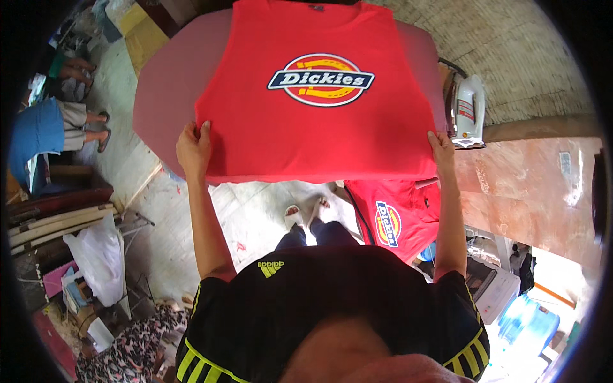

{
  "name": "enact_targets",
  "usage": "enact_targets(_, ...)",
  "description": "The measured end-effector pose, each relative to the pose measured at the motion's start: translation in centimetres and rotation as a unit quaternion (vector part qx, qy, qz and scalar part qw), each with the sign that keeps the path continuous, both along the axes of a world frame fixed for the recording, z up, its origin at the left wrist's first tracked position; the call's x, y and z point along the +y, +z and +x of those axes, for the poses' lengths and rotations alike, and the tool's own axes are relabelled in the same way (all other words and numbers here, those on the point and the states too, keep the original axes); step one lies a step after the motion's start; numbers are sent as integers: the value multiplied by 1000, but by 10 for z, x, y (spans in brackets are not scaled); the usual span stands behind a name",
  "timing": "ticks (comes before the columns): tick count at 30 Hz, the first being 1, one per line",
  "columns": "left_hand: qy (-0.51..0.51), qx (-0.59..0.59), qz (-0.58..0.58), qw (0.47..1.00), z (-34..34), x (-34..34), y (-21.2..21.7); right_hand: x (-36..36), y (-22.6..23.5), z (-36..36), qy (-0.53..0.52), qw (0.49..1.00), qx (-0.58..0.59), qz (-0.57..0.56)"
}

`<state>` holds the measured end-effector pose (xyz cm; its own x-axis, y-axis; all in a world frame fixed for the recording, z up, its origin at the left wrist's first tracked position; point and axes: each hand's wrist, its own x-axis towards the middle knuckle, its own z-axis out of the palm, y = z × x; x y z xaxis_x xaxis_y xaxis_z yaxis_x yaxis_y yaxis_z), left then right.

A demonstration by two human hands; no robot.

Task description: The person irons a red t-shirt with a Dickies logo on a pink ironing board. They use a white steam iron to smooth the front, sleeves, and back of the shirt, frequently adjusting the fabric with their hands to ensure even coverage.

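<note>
- I see a red shirt [319,140] flat on a pink board [167,83].
- The left hand [193,152], nearly closed, pinches the shirt's left edge.
- The right hand [442,153] pinches the right edge the same way.
- A white iron [469,112] sits nearby.

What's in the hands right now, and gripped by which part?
The red sleeveless shirt, by its side edges near the hem: left hand on the left edge, right hand on the right.
</note>
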<state>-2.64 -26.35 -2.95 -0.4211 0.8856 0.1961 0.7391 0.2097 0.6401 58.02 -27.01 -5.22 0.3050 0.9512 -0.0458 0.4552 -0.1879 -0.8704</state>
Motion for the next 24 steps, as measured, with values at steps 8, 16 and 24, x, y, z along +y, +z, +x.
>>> enact_targets(8, -77, -383, 30, 920, -22, -49, 26, -57, 77, -18, 45, 967, 250, -8)
enact_targets(16, -61, -352, -11, 934, -33, -123, -39, -102, 24, 10, 118, 983, 129, -55)
enact_targets(24, -84, 208, 149, 963, 78, -54, 2, -24, 36, -16, 97, 935, -284, 192)
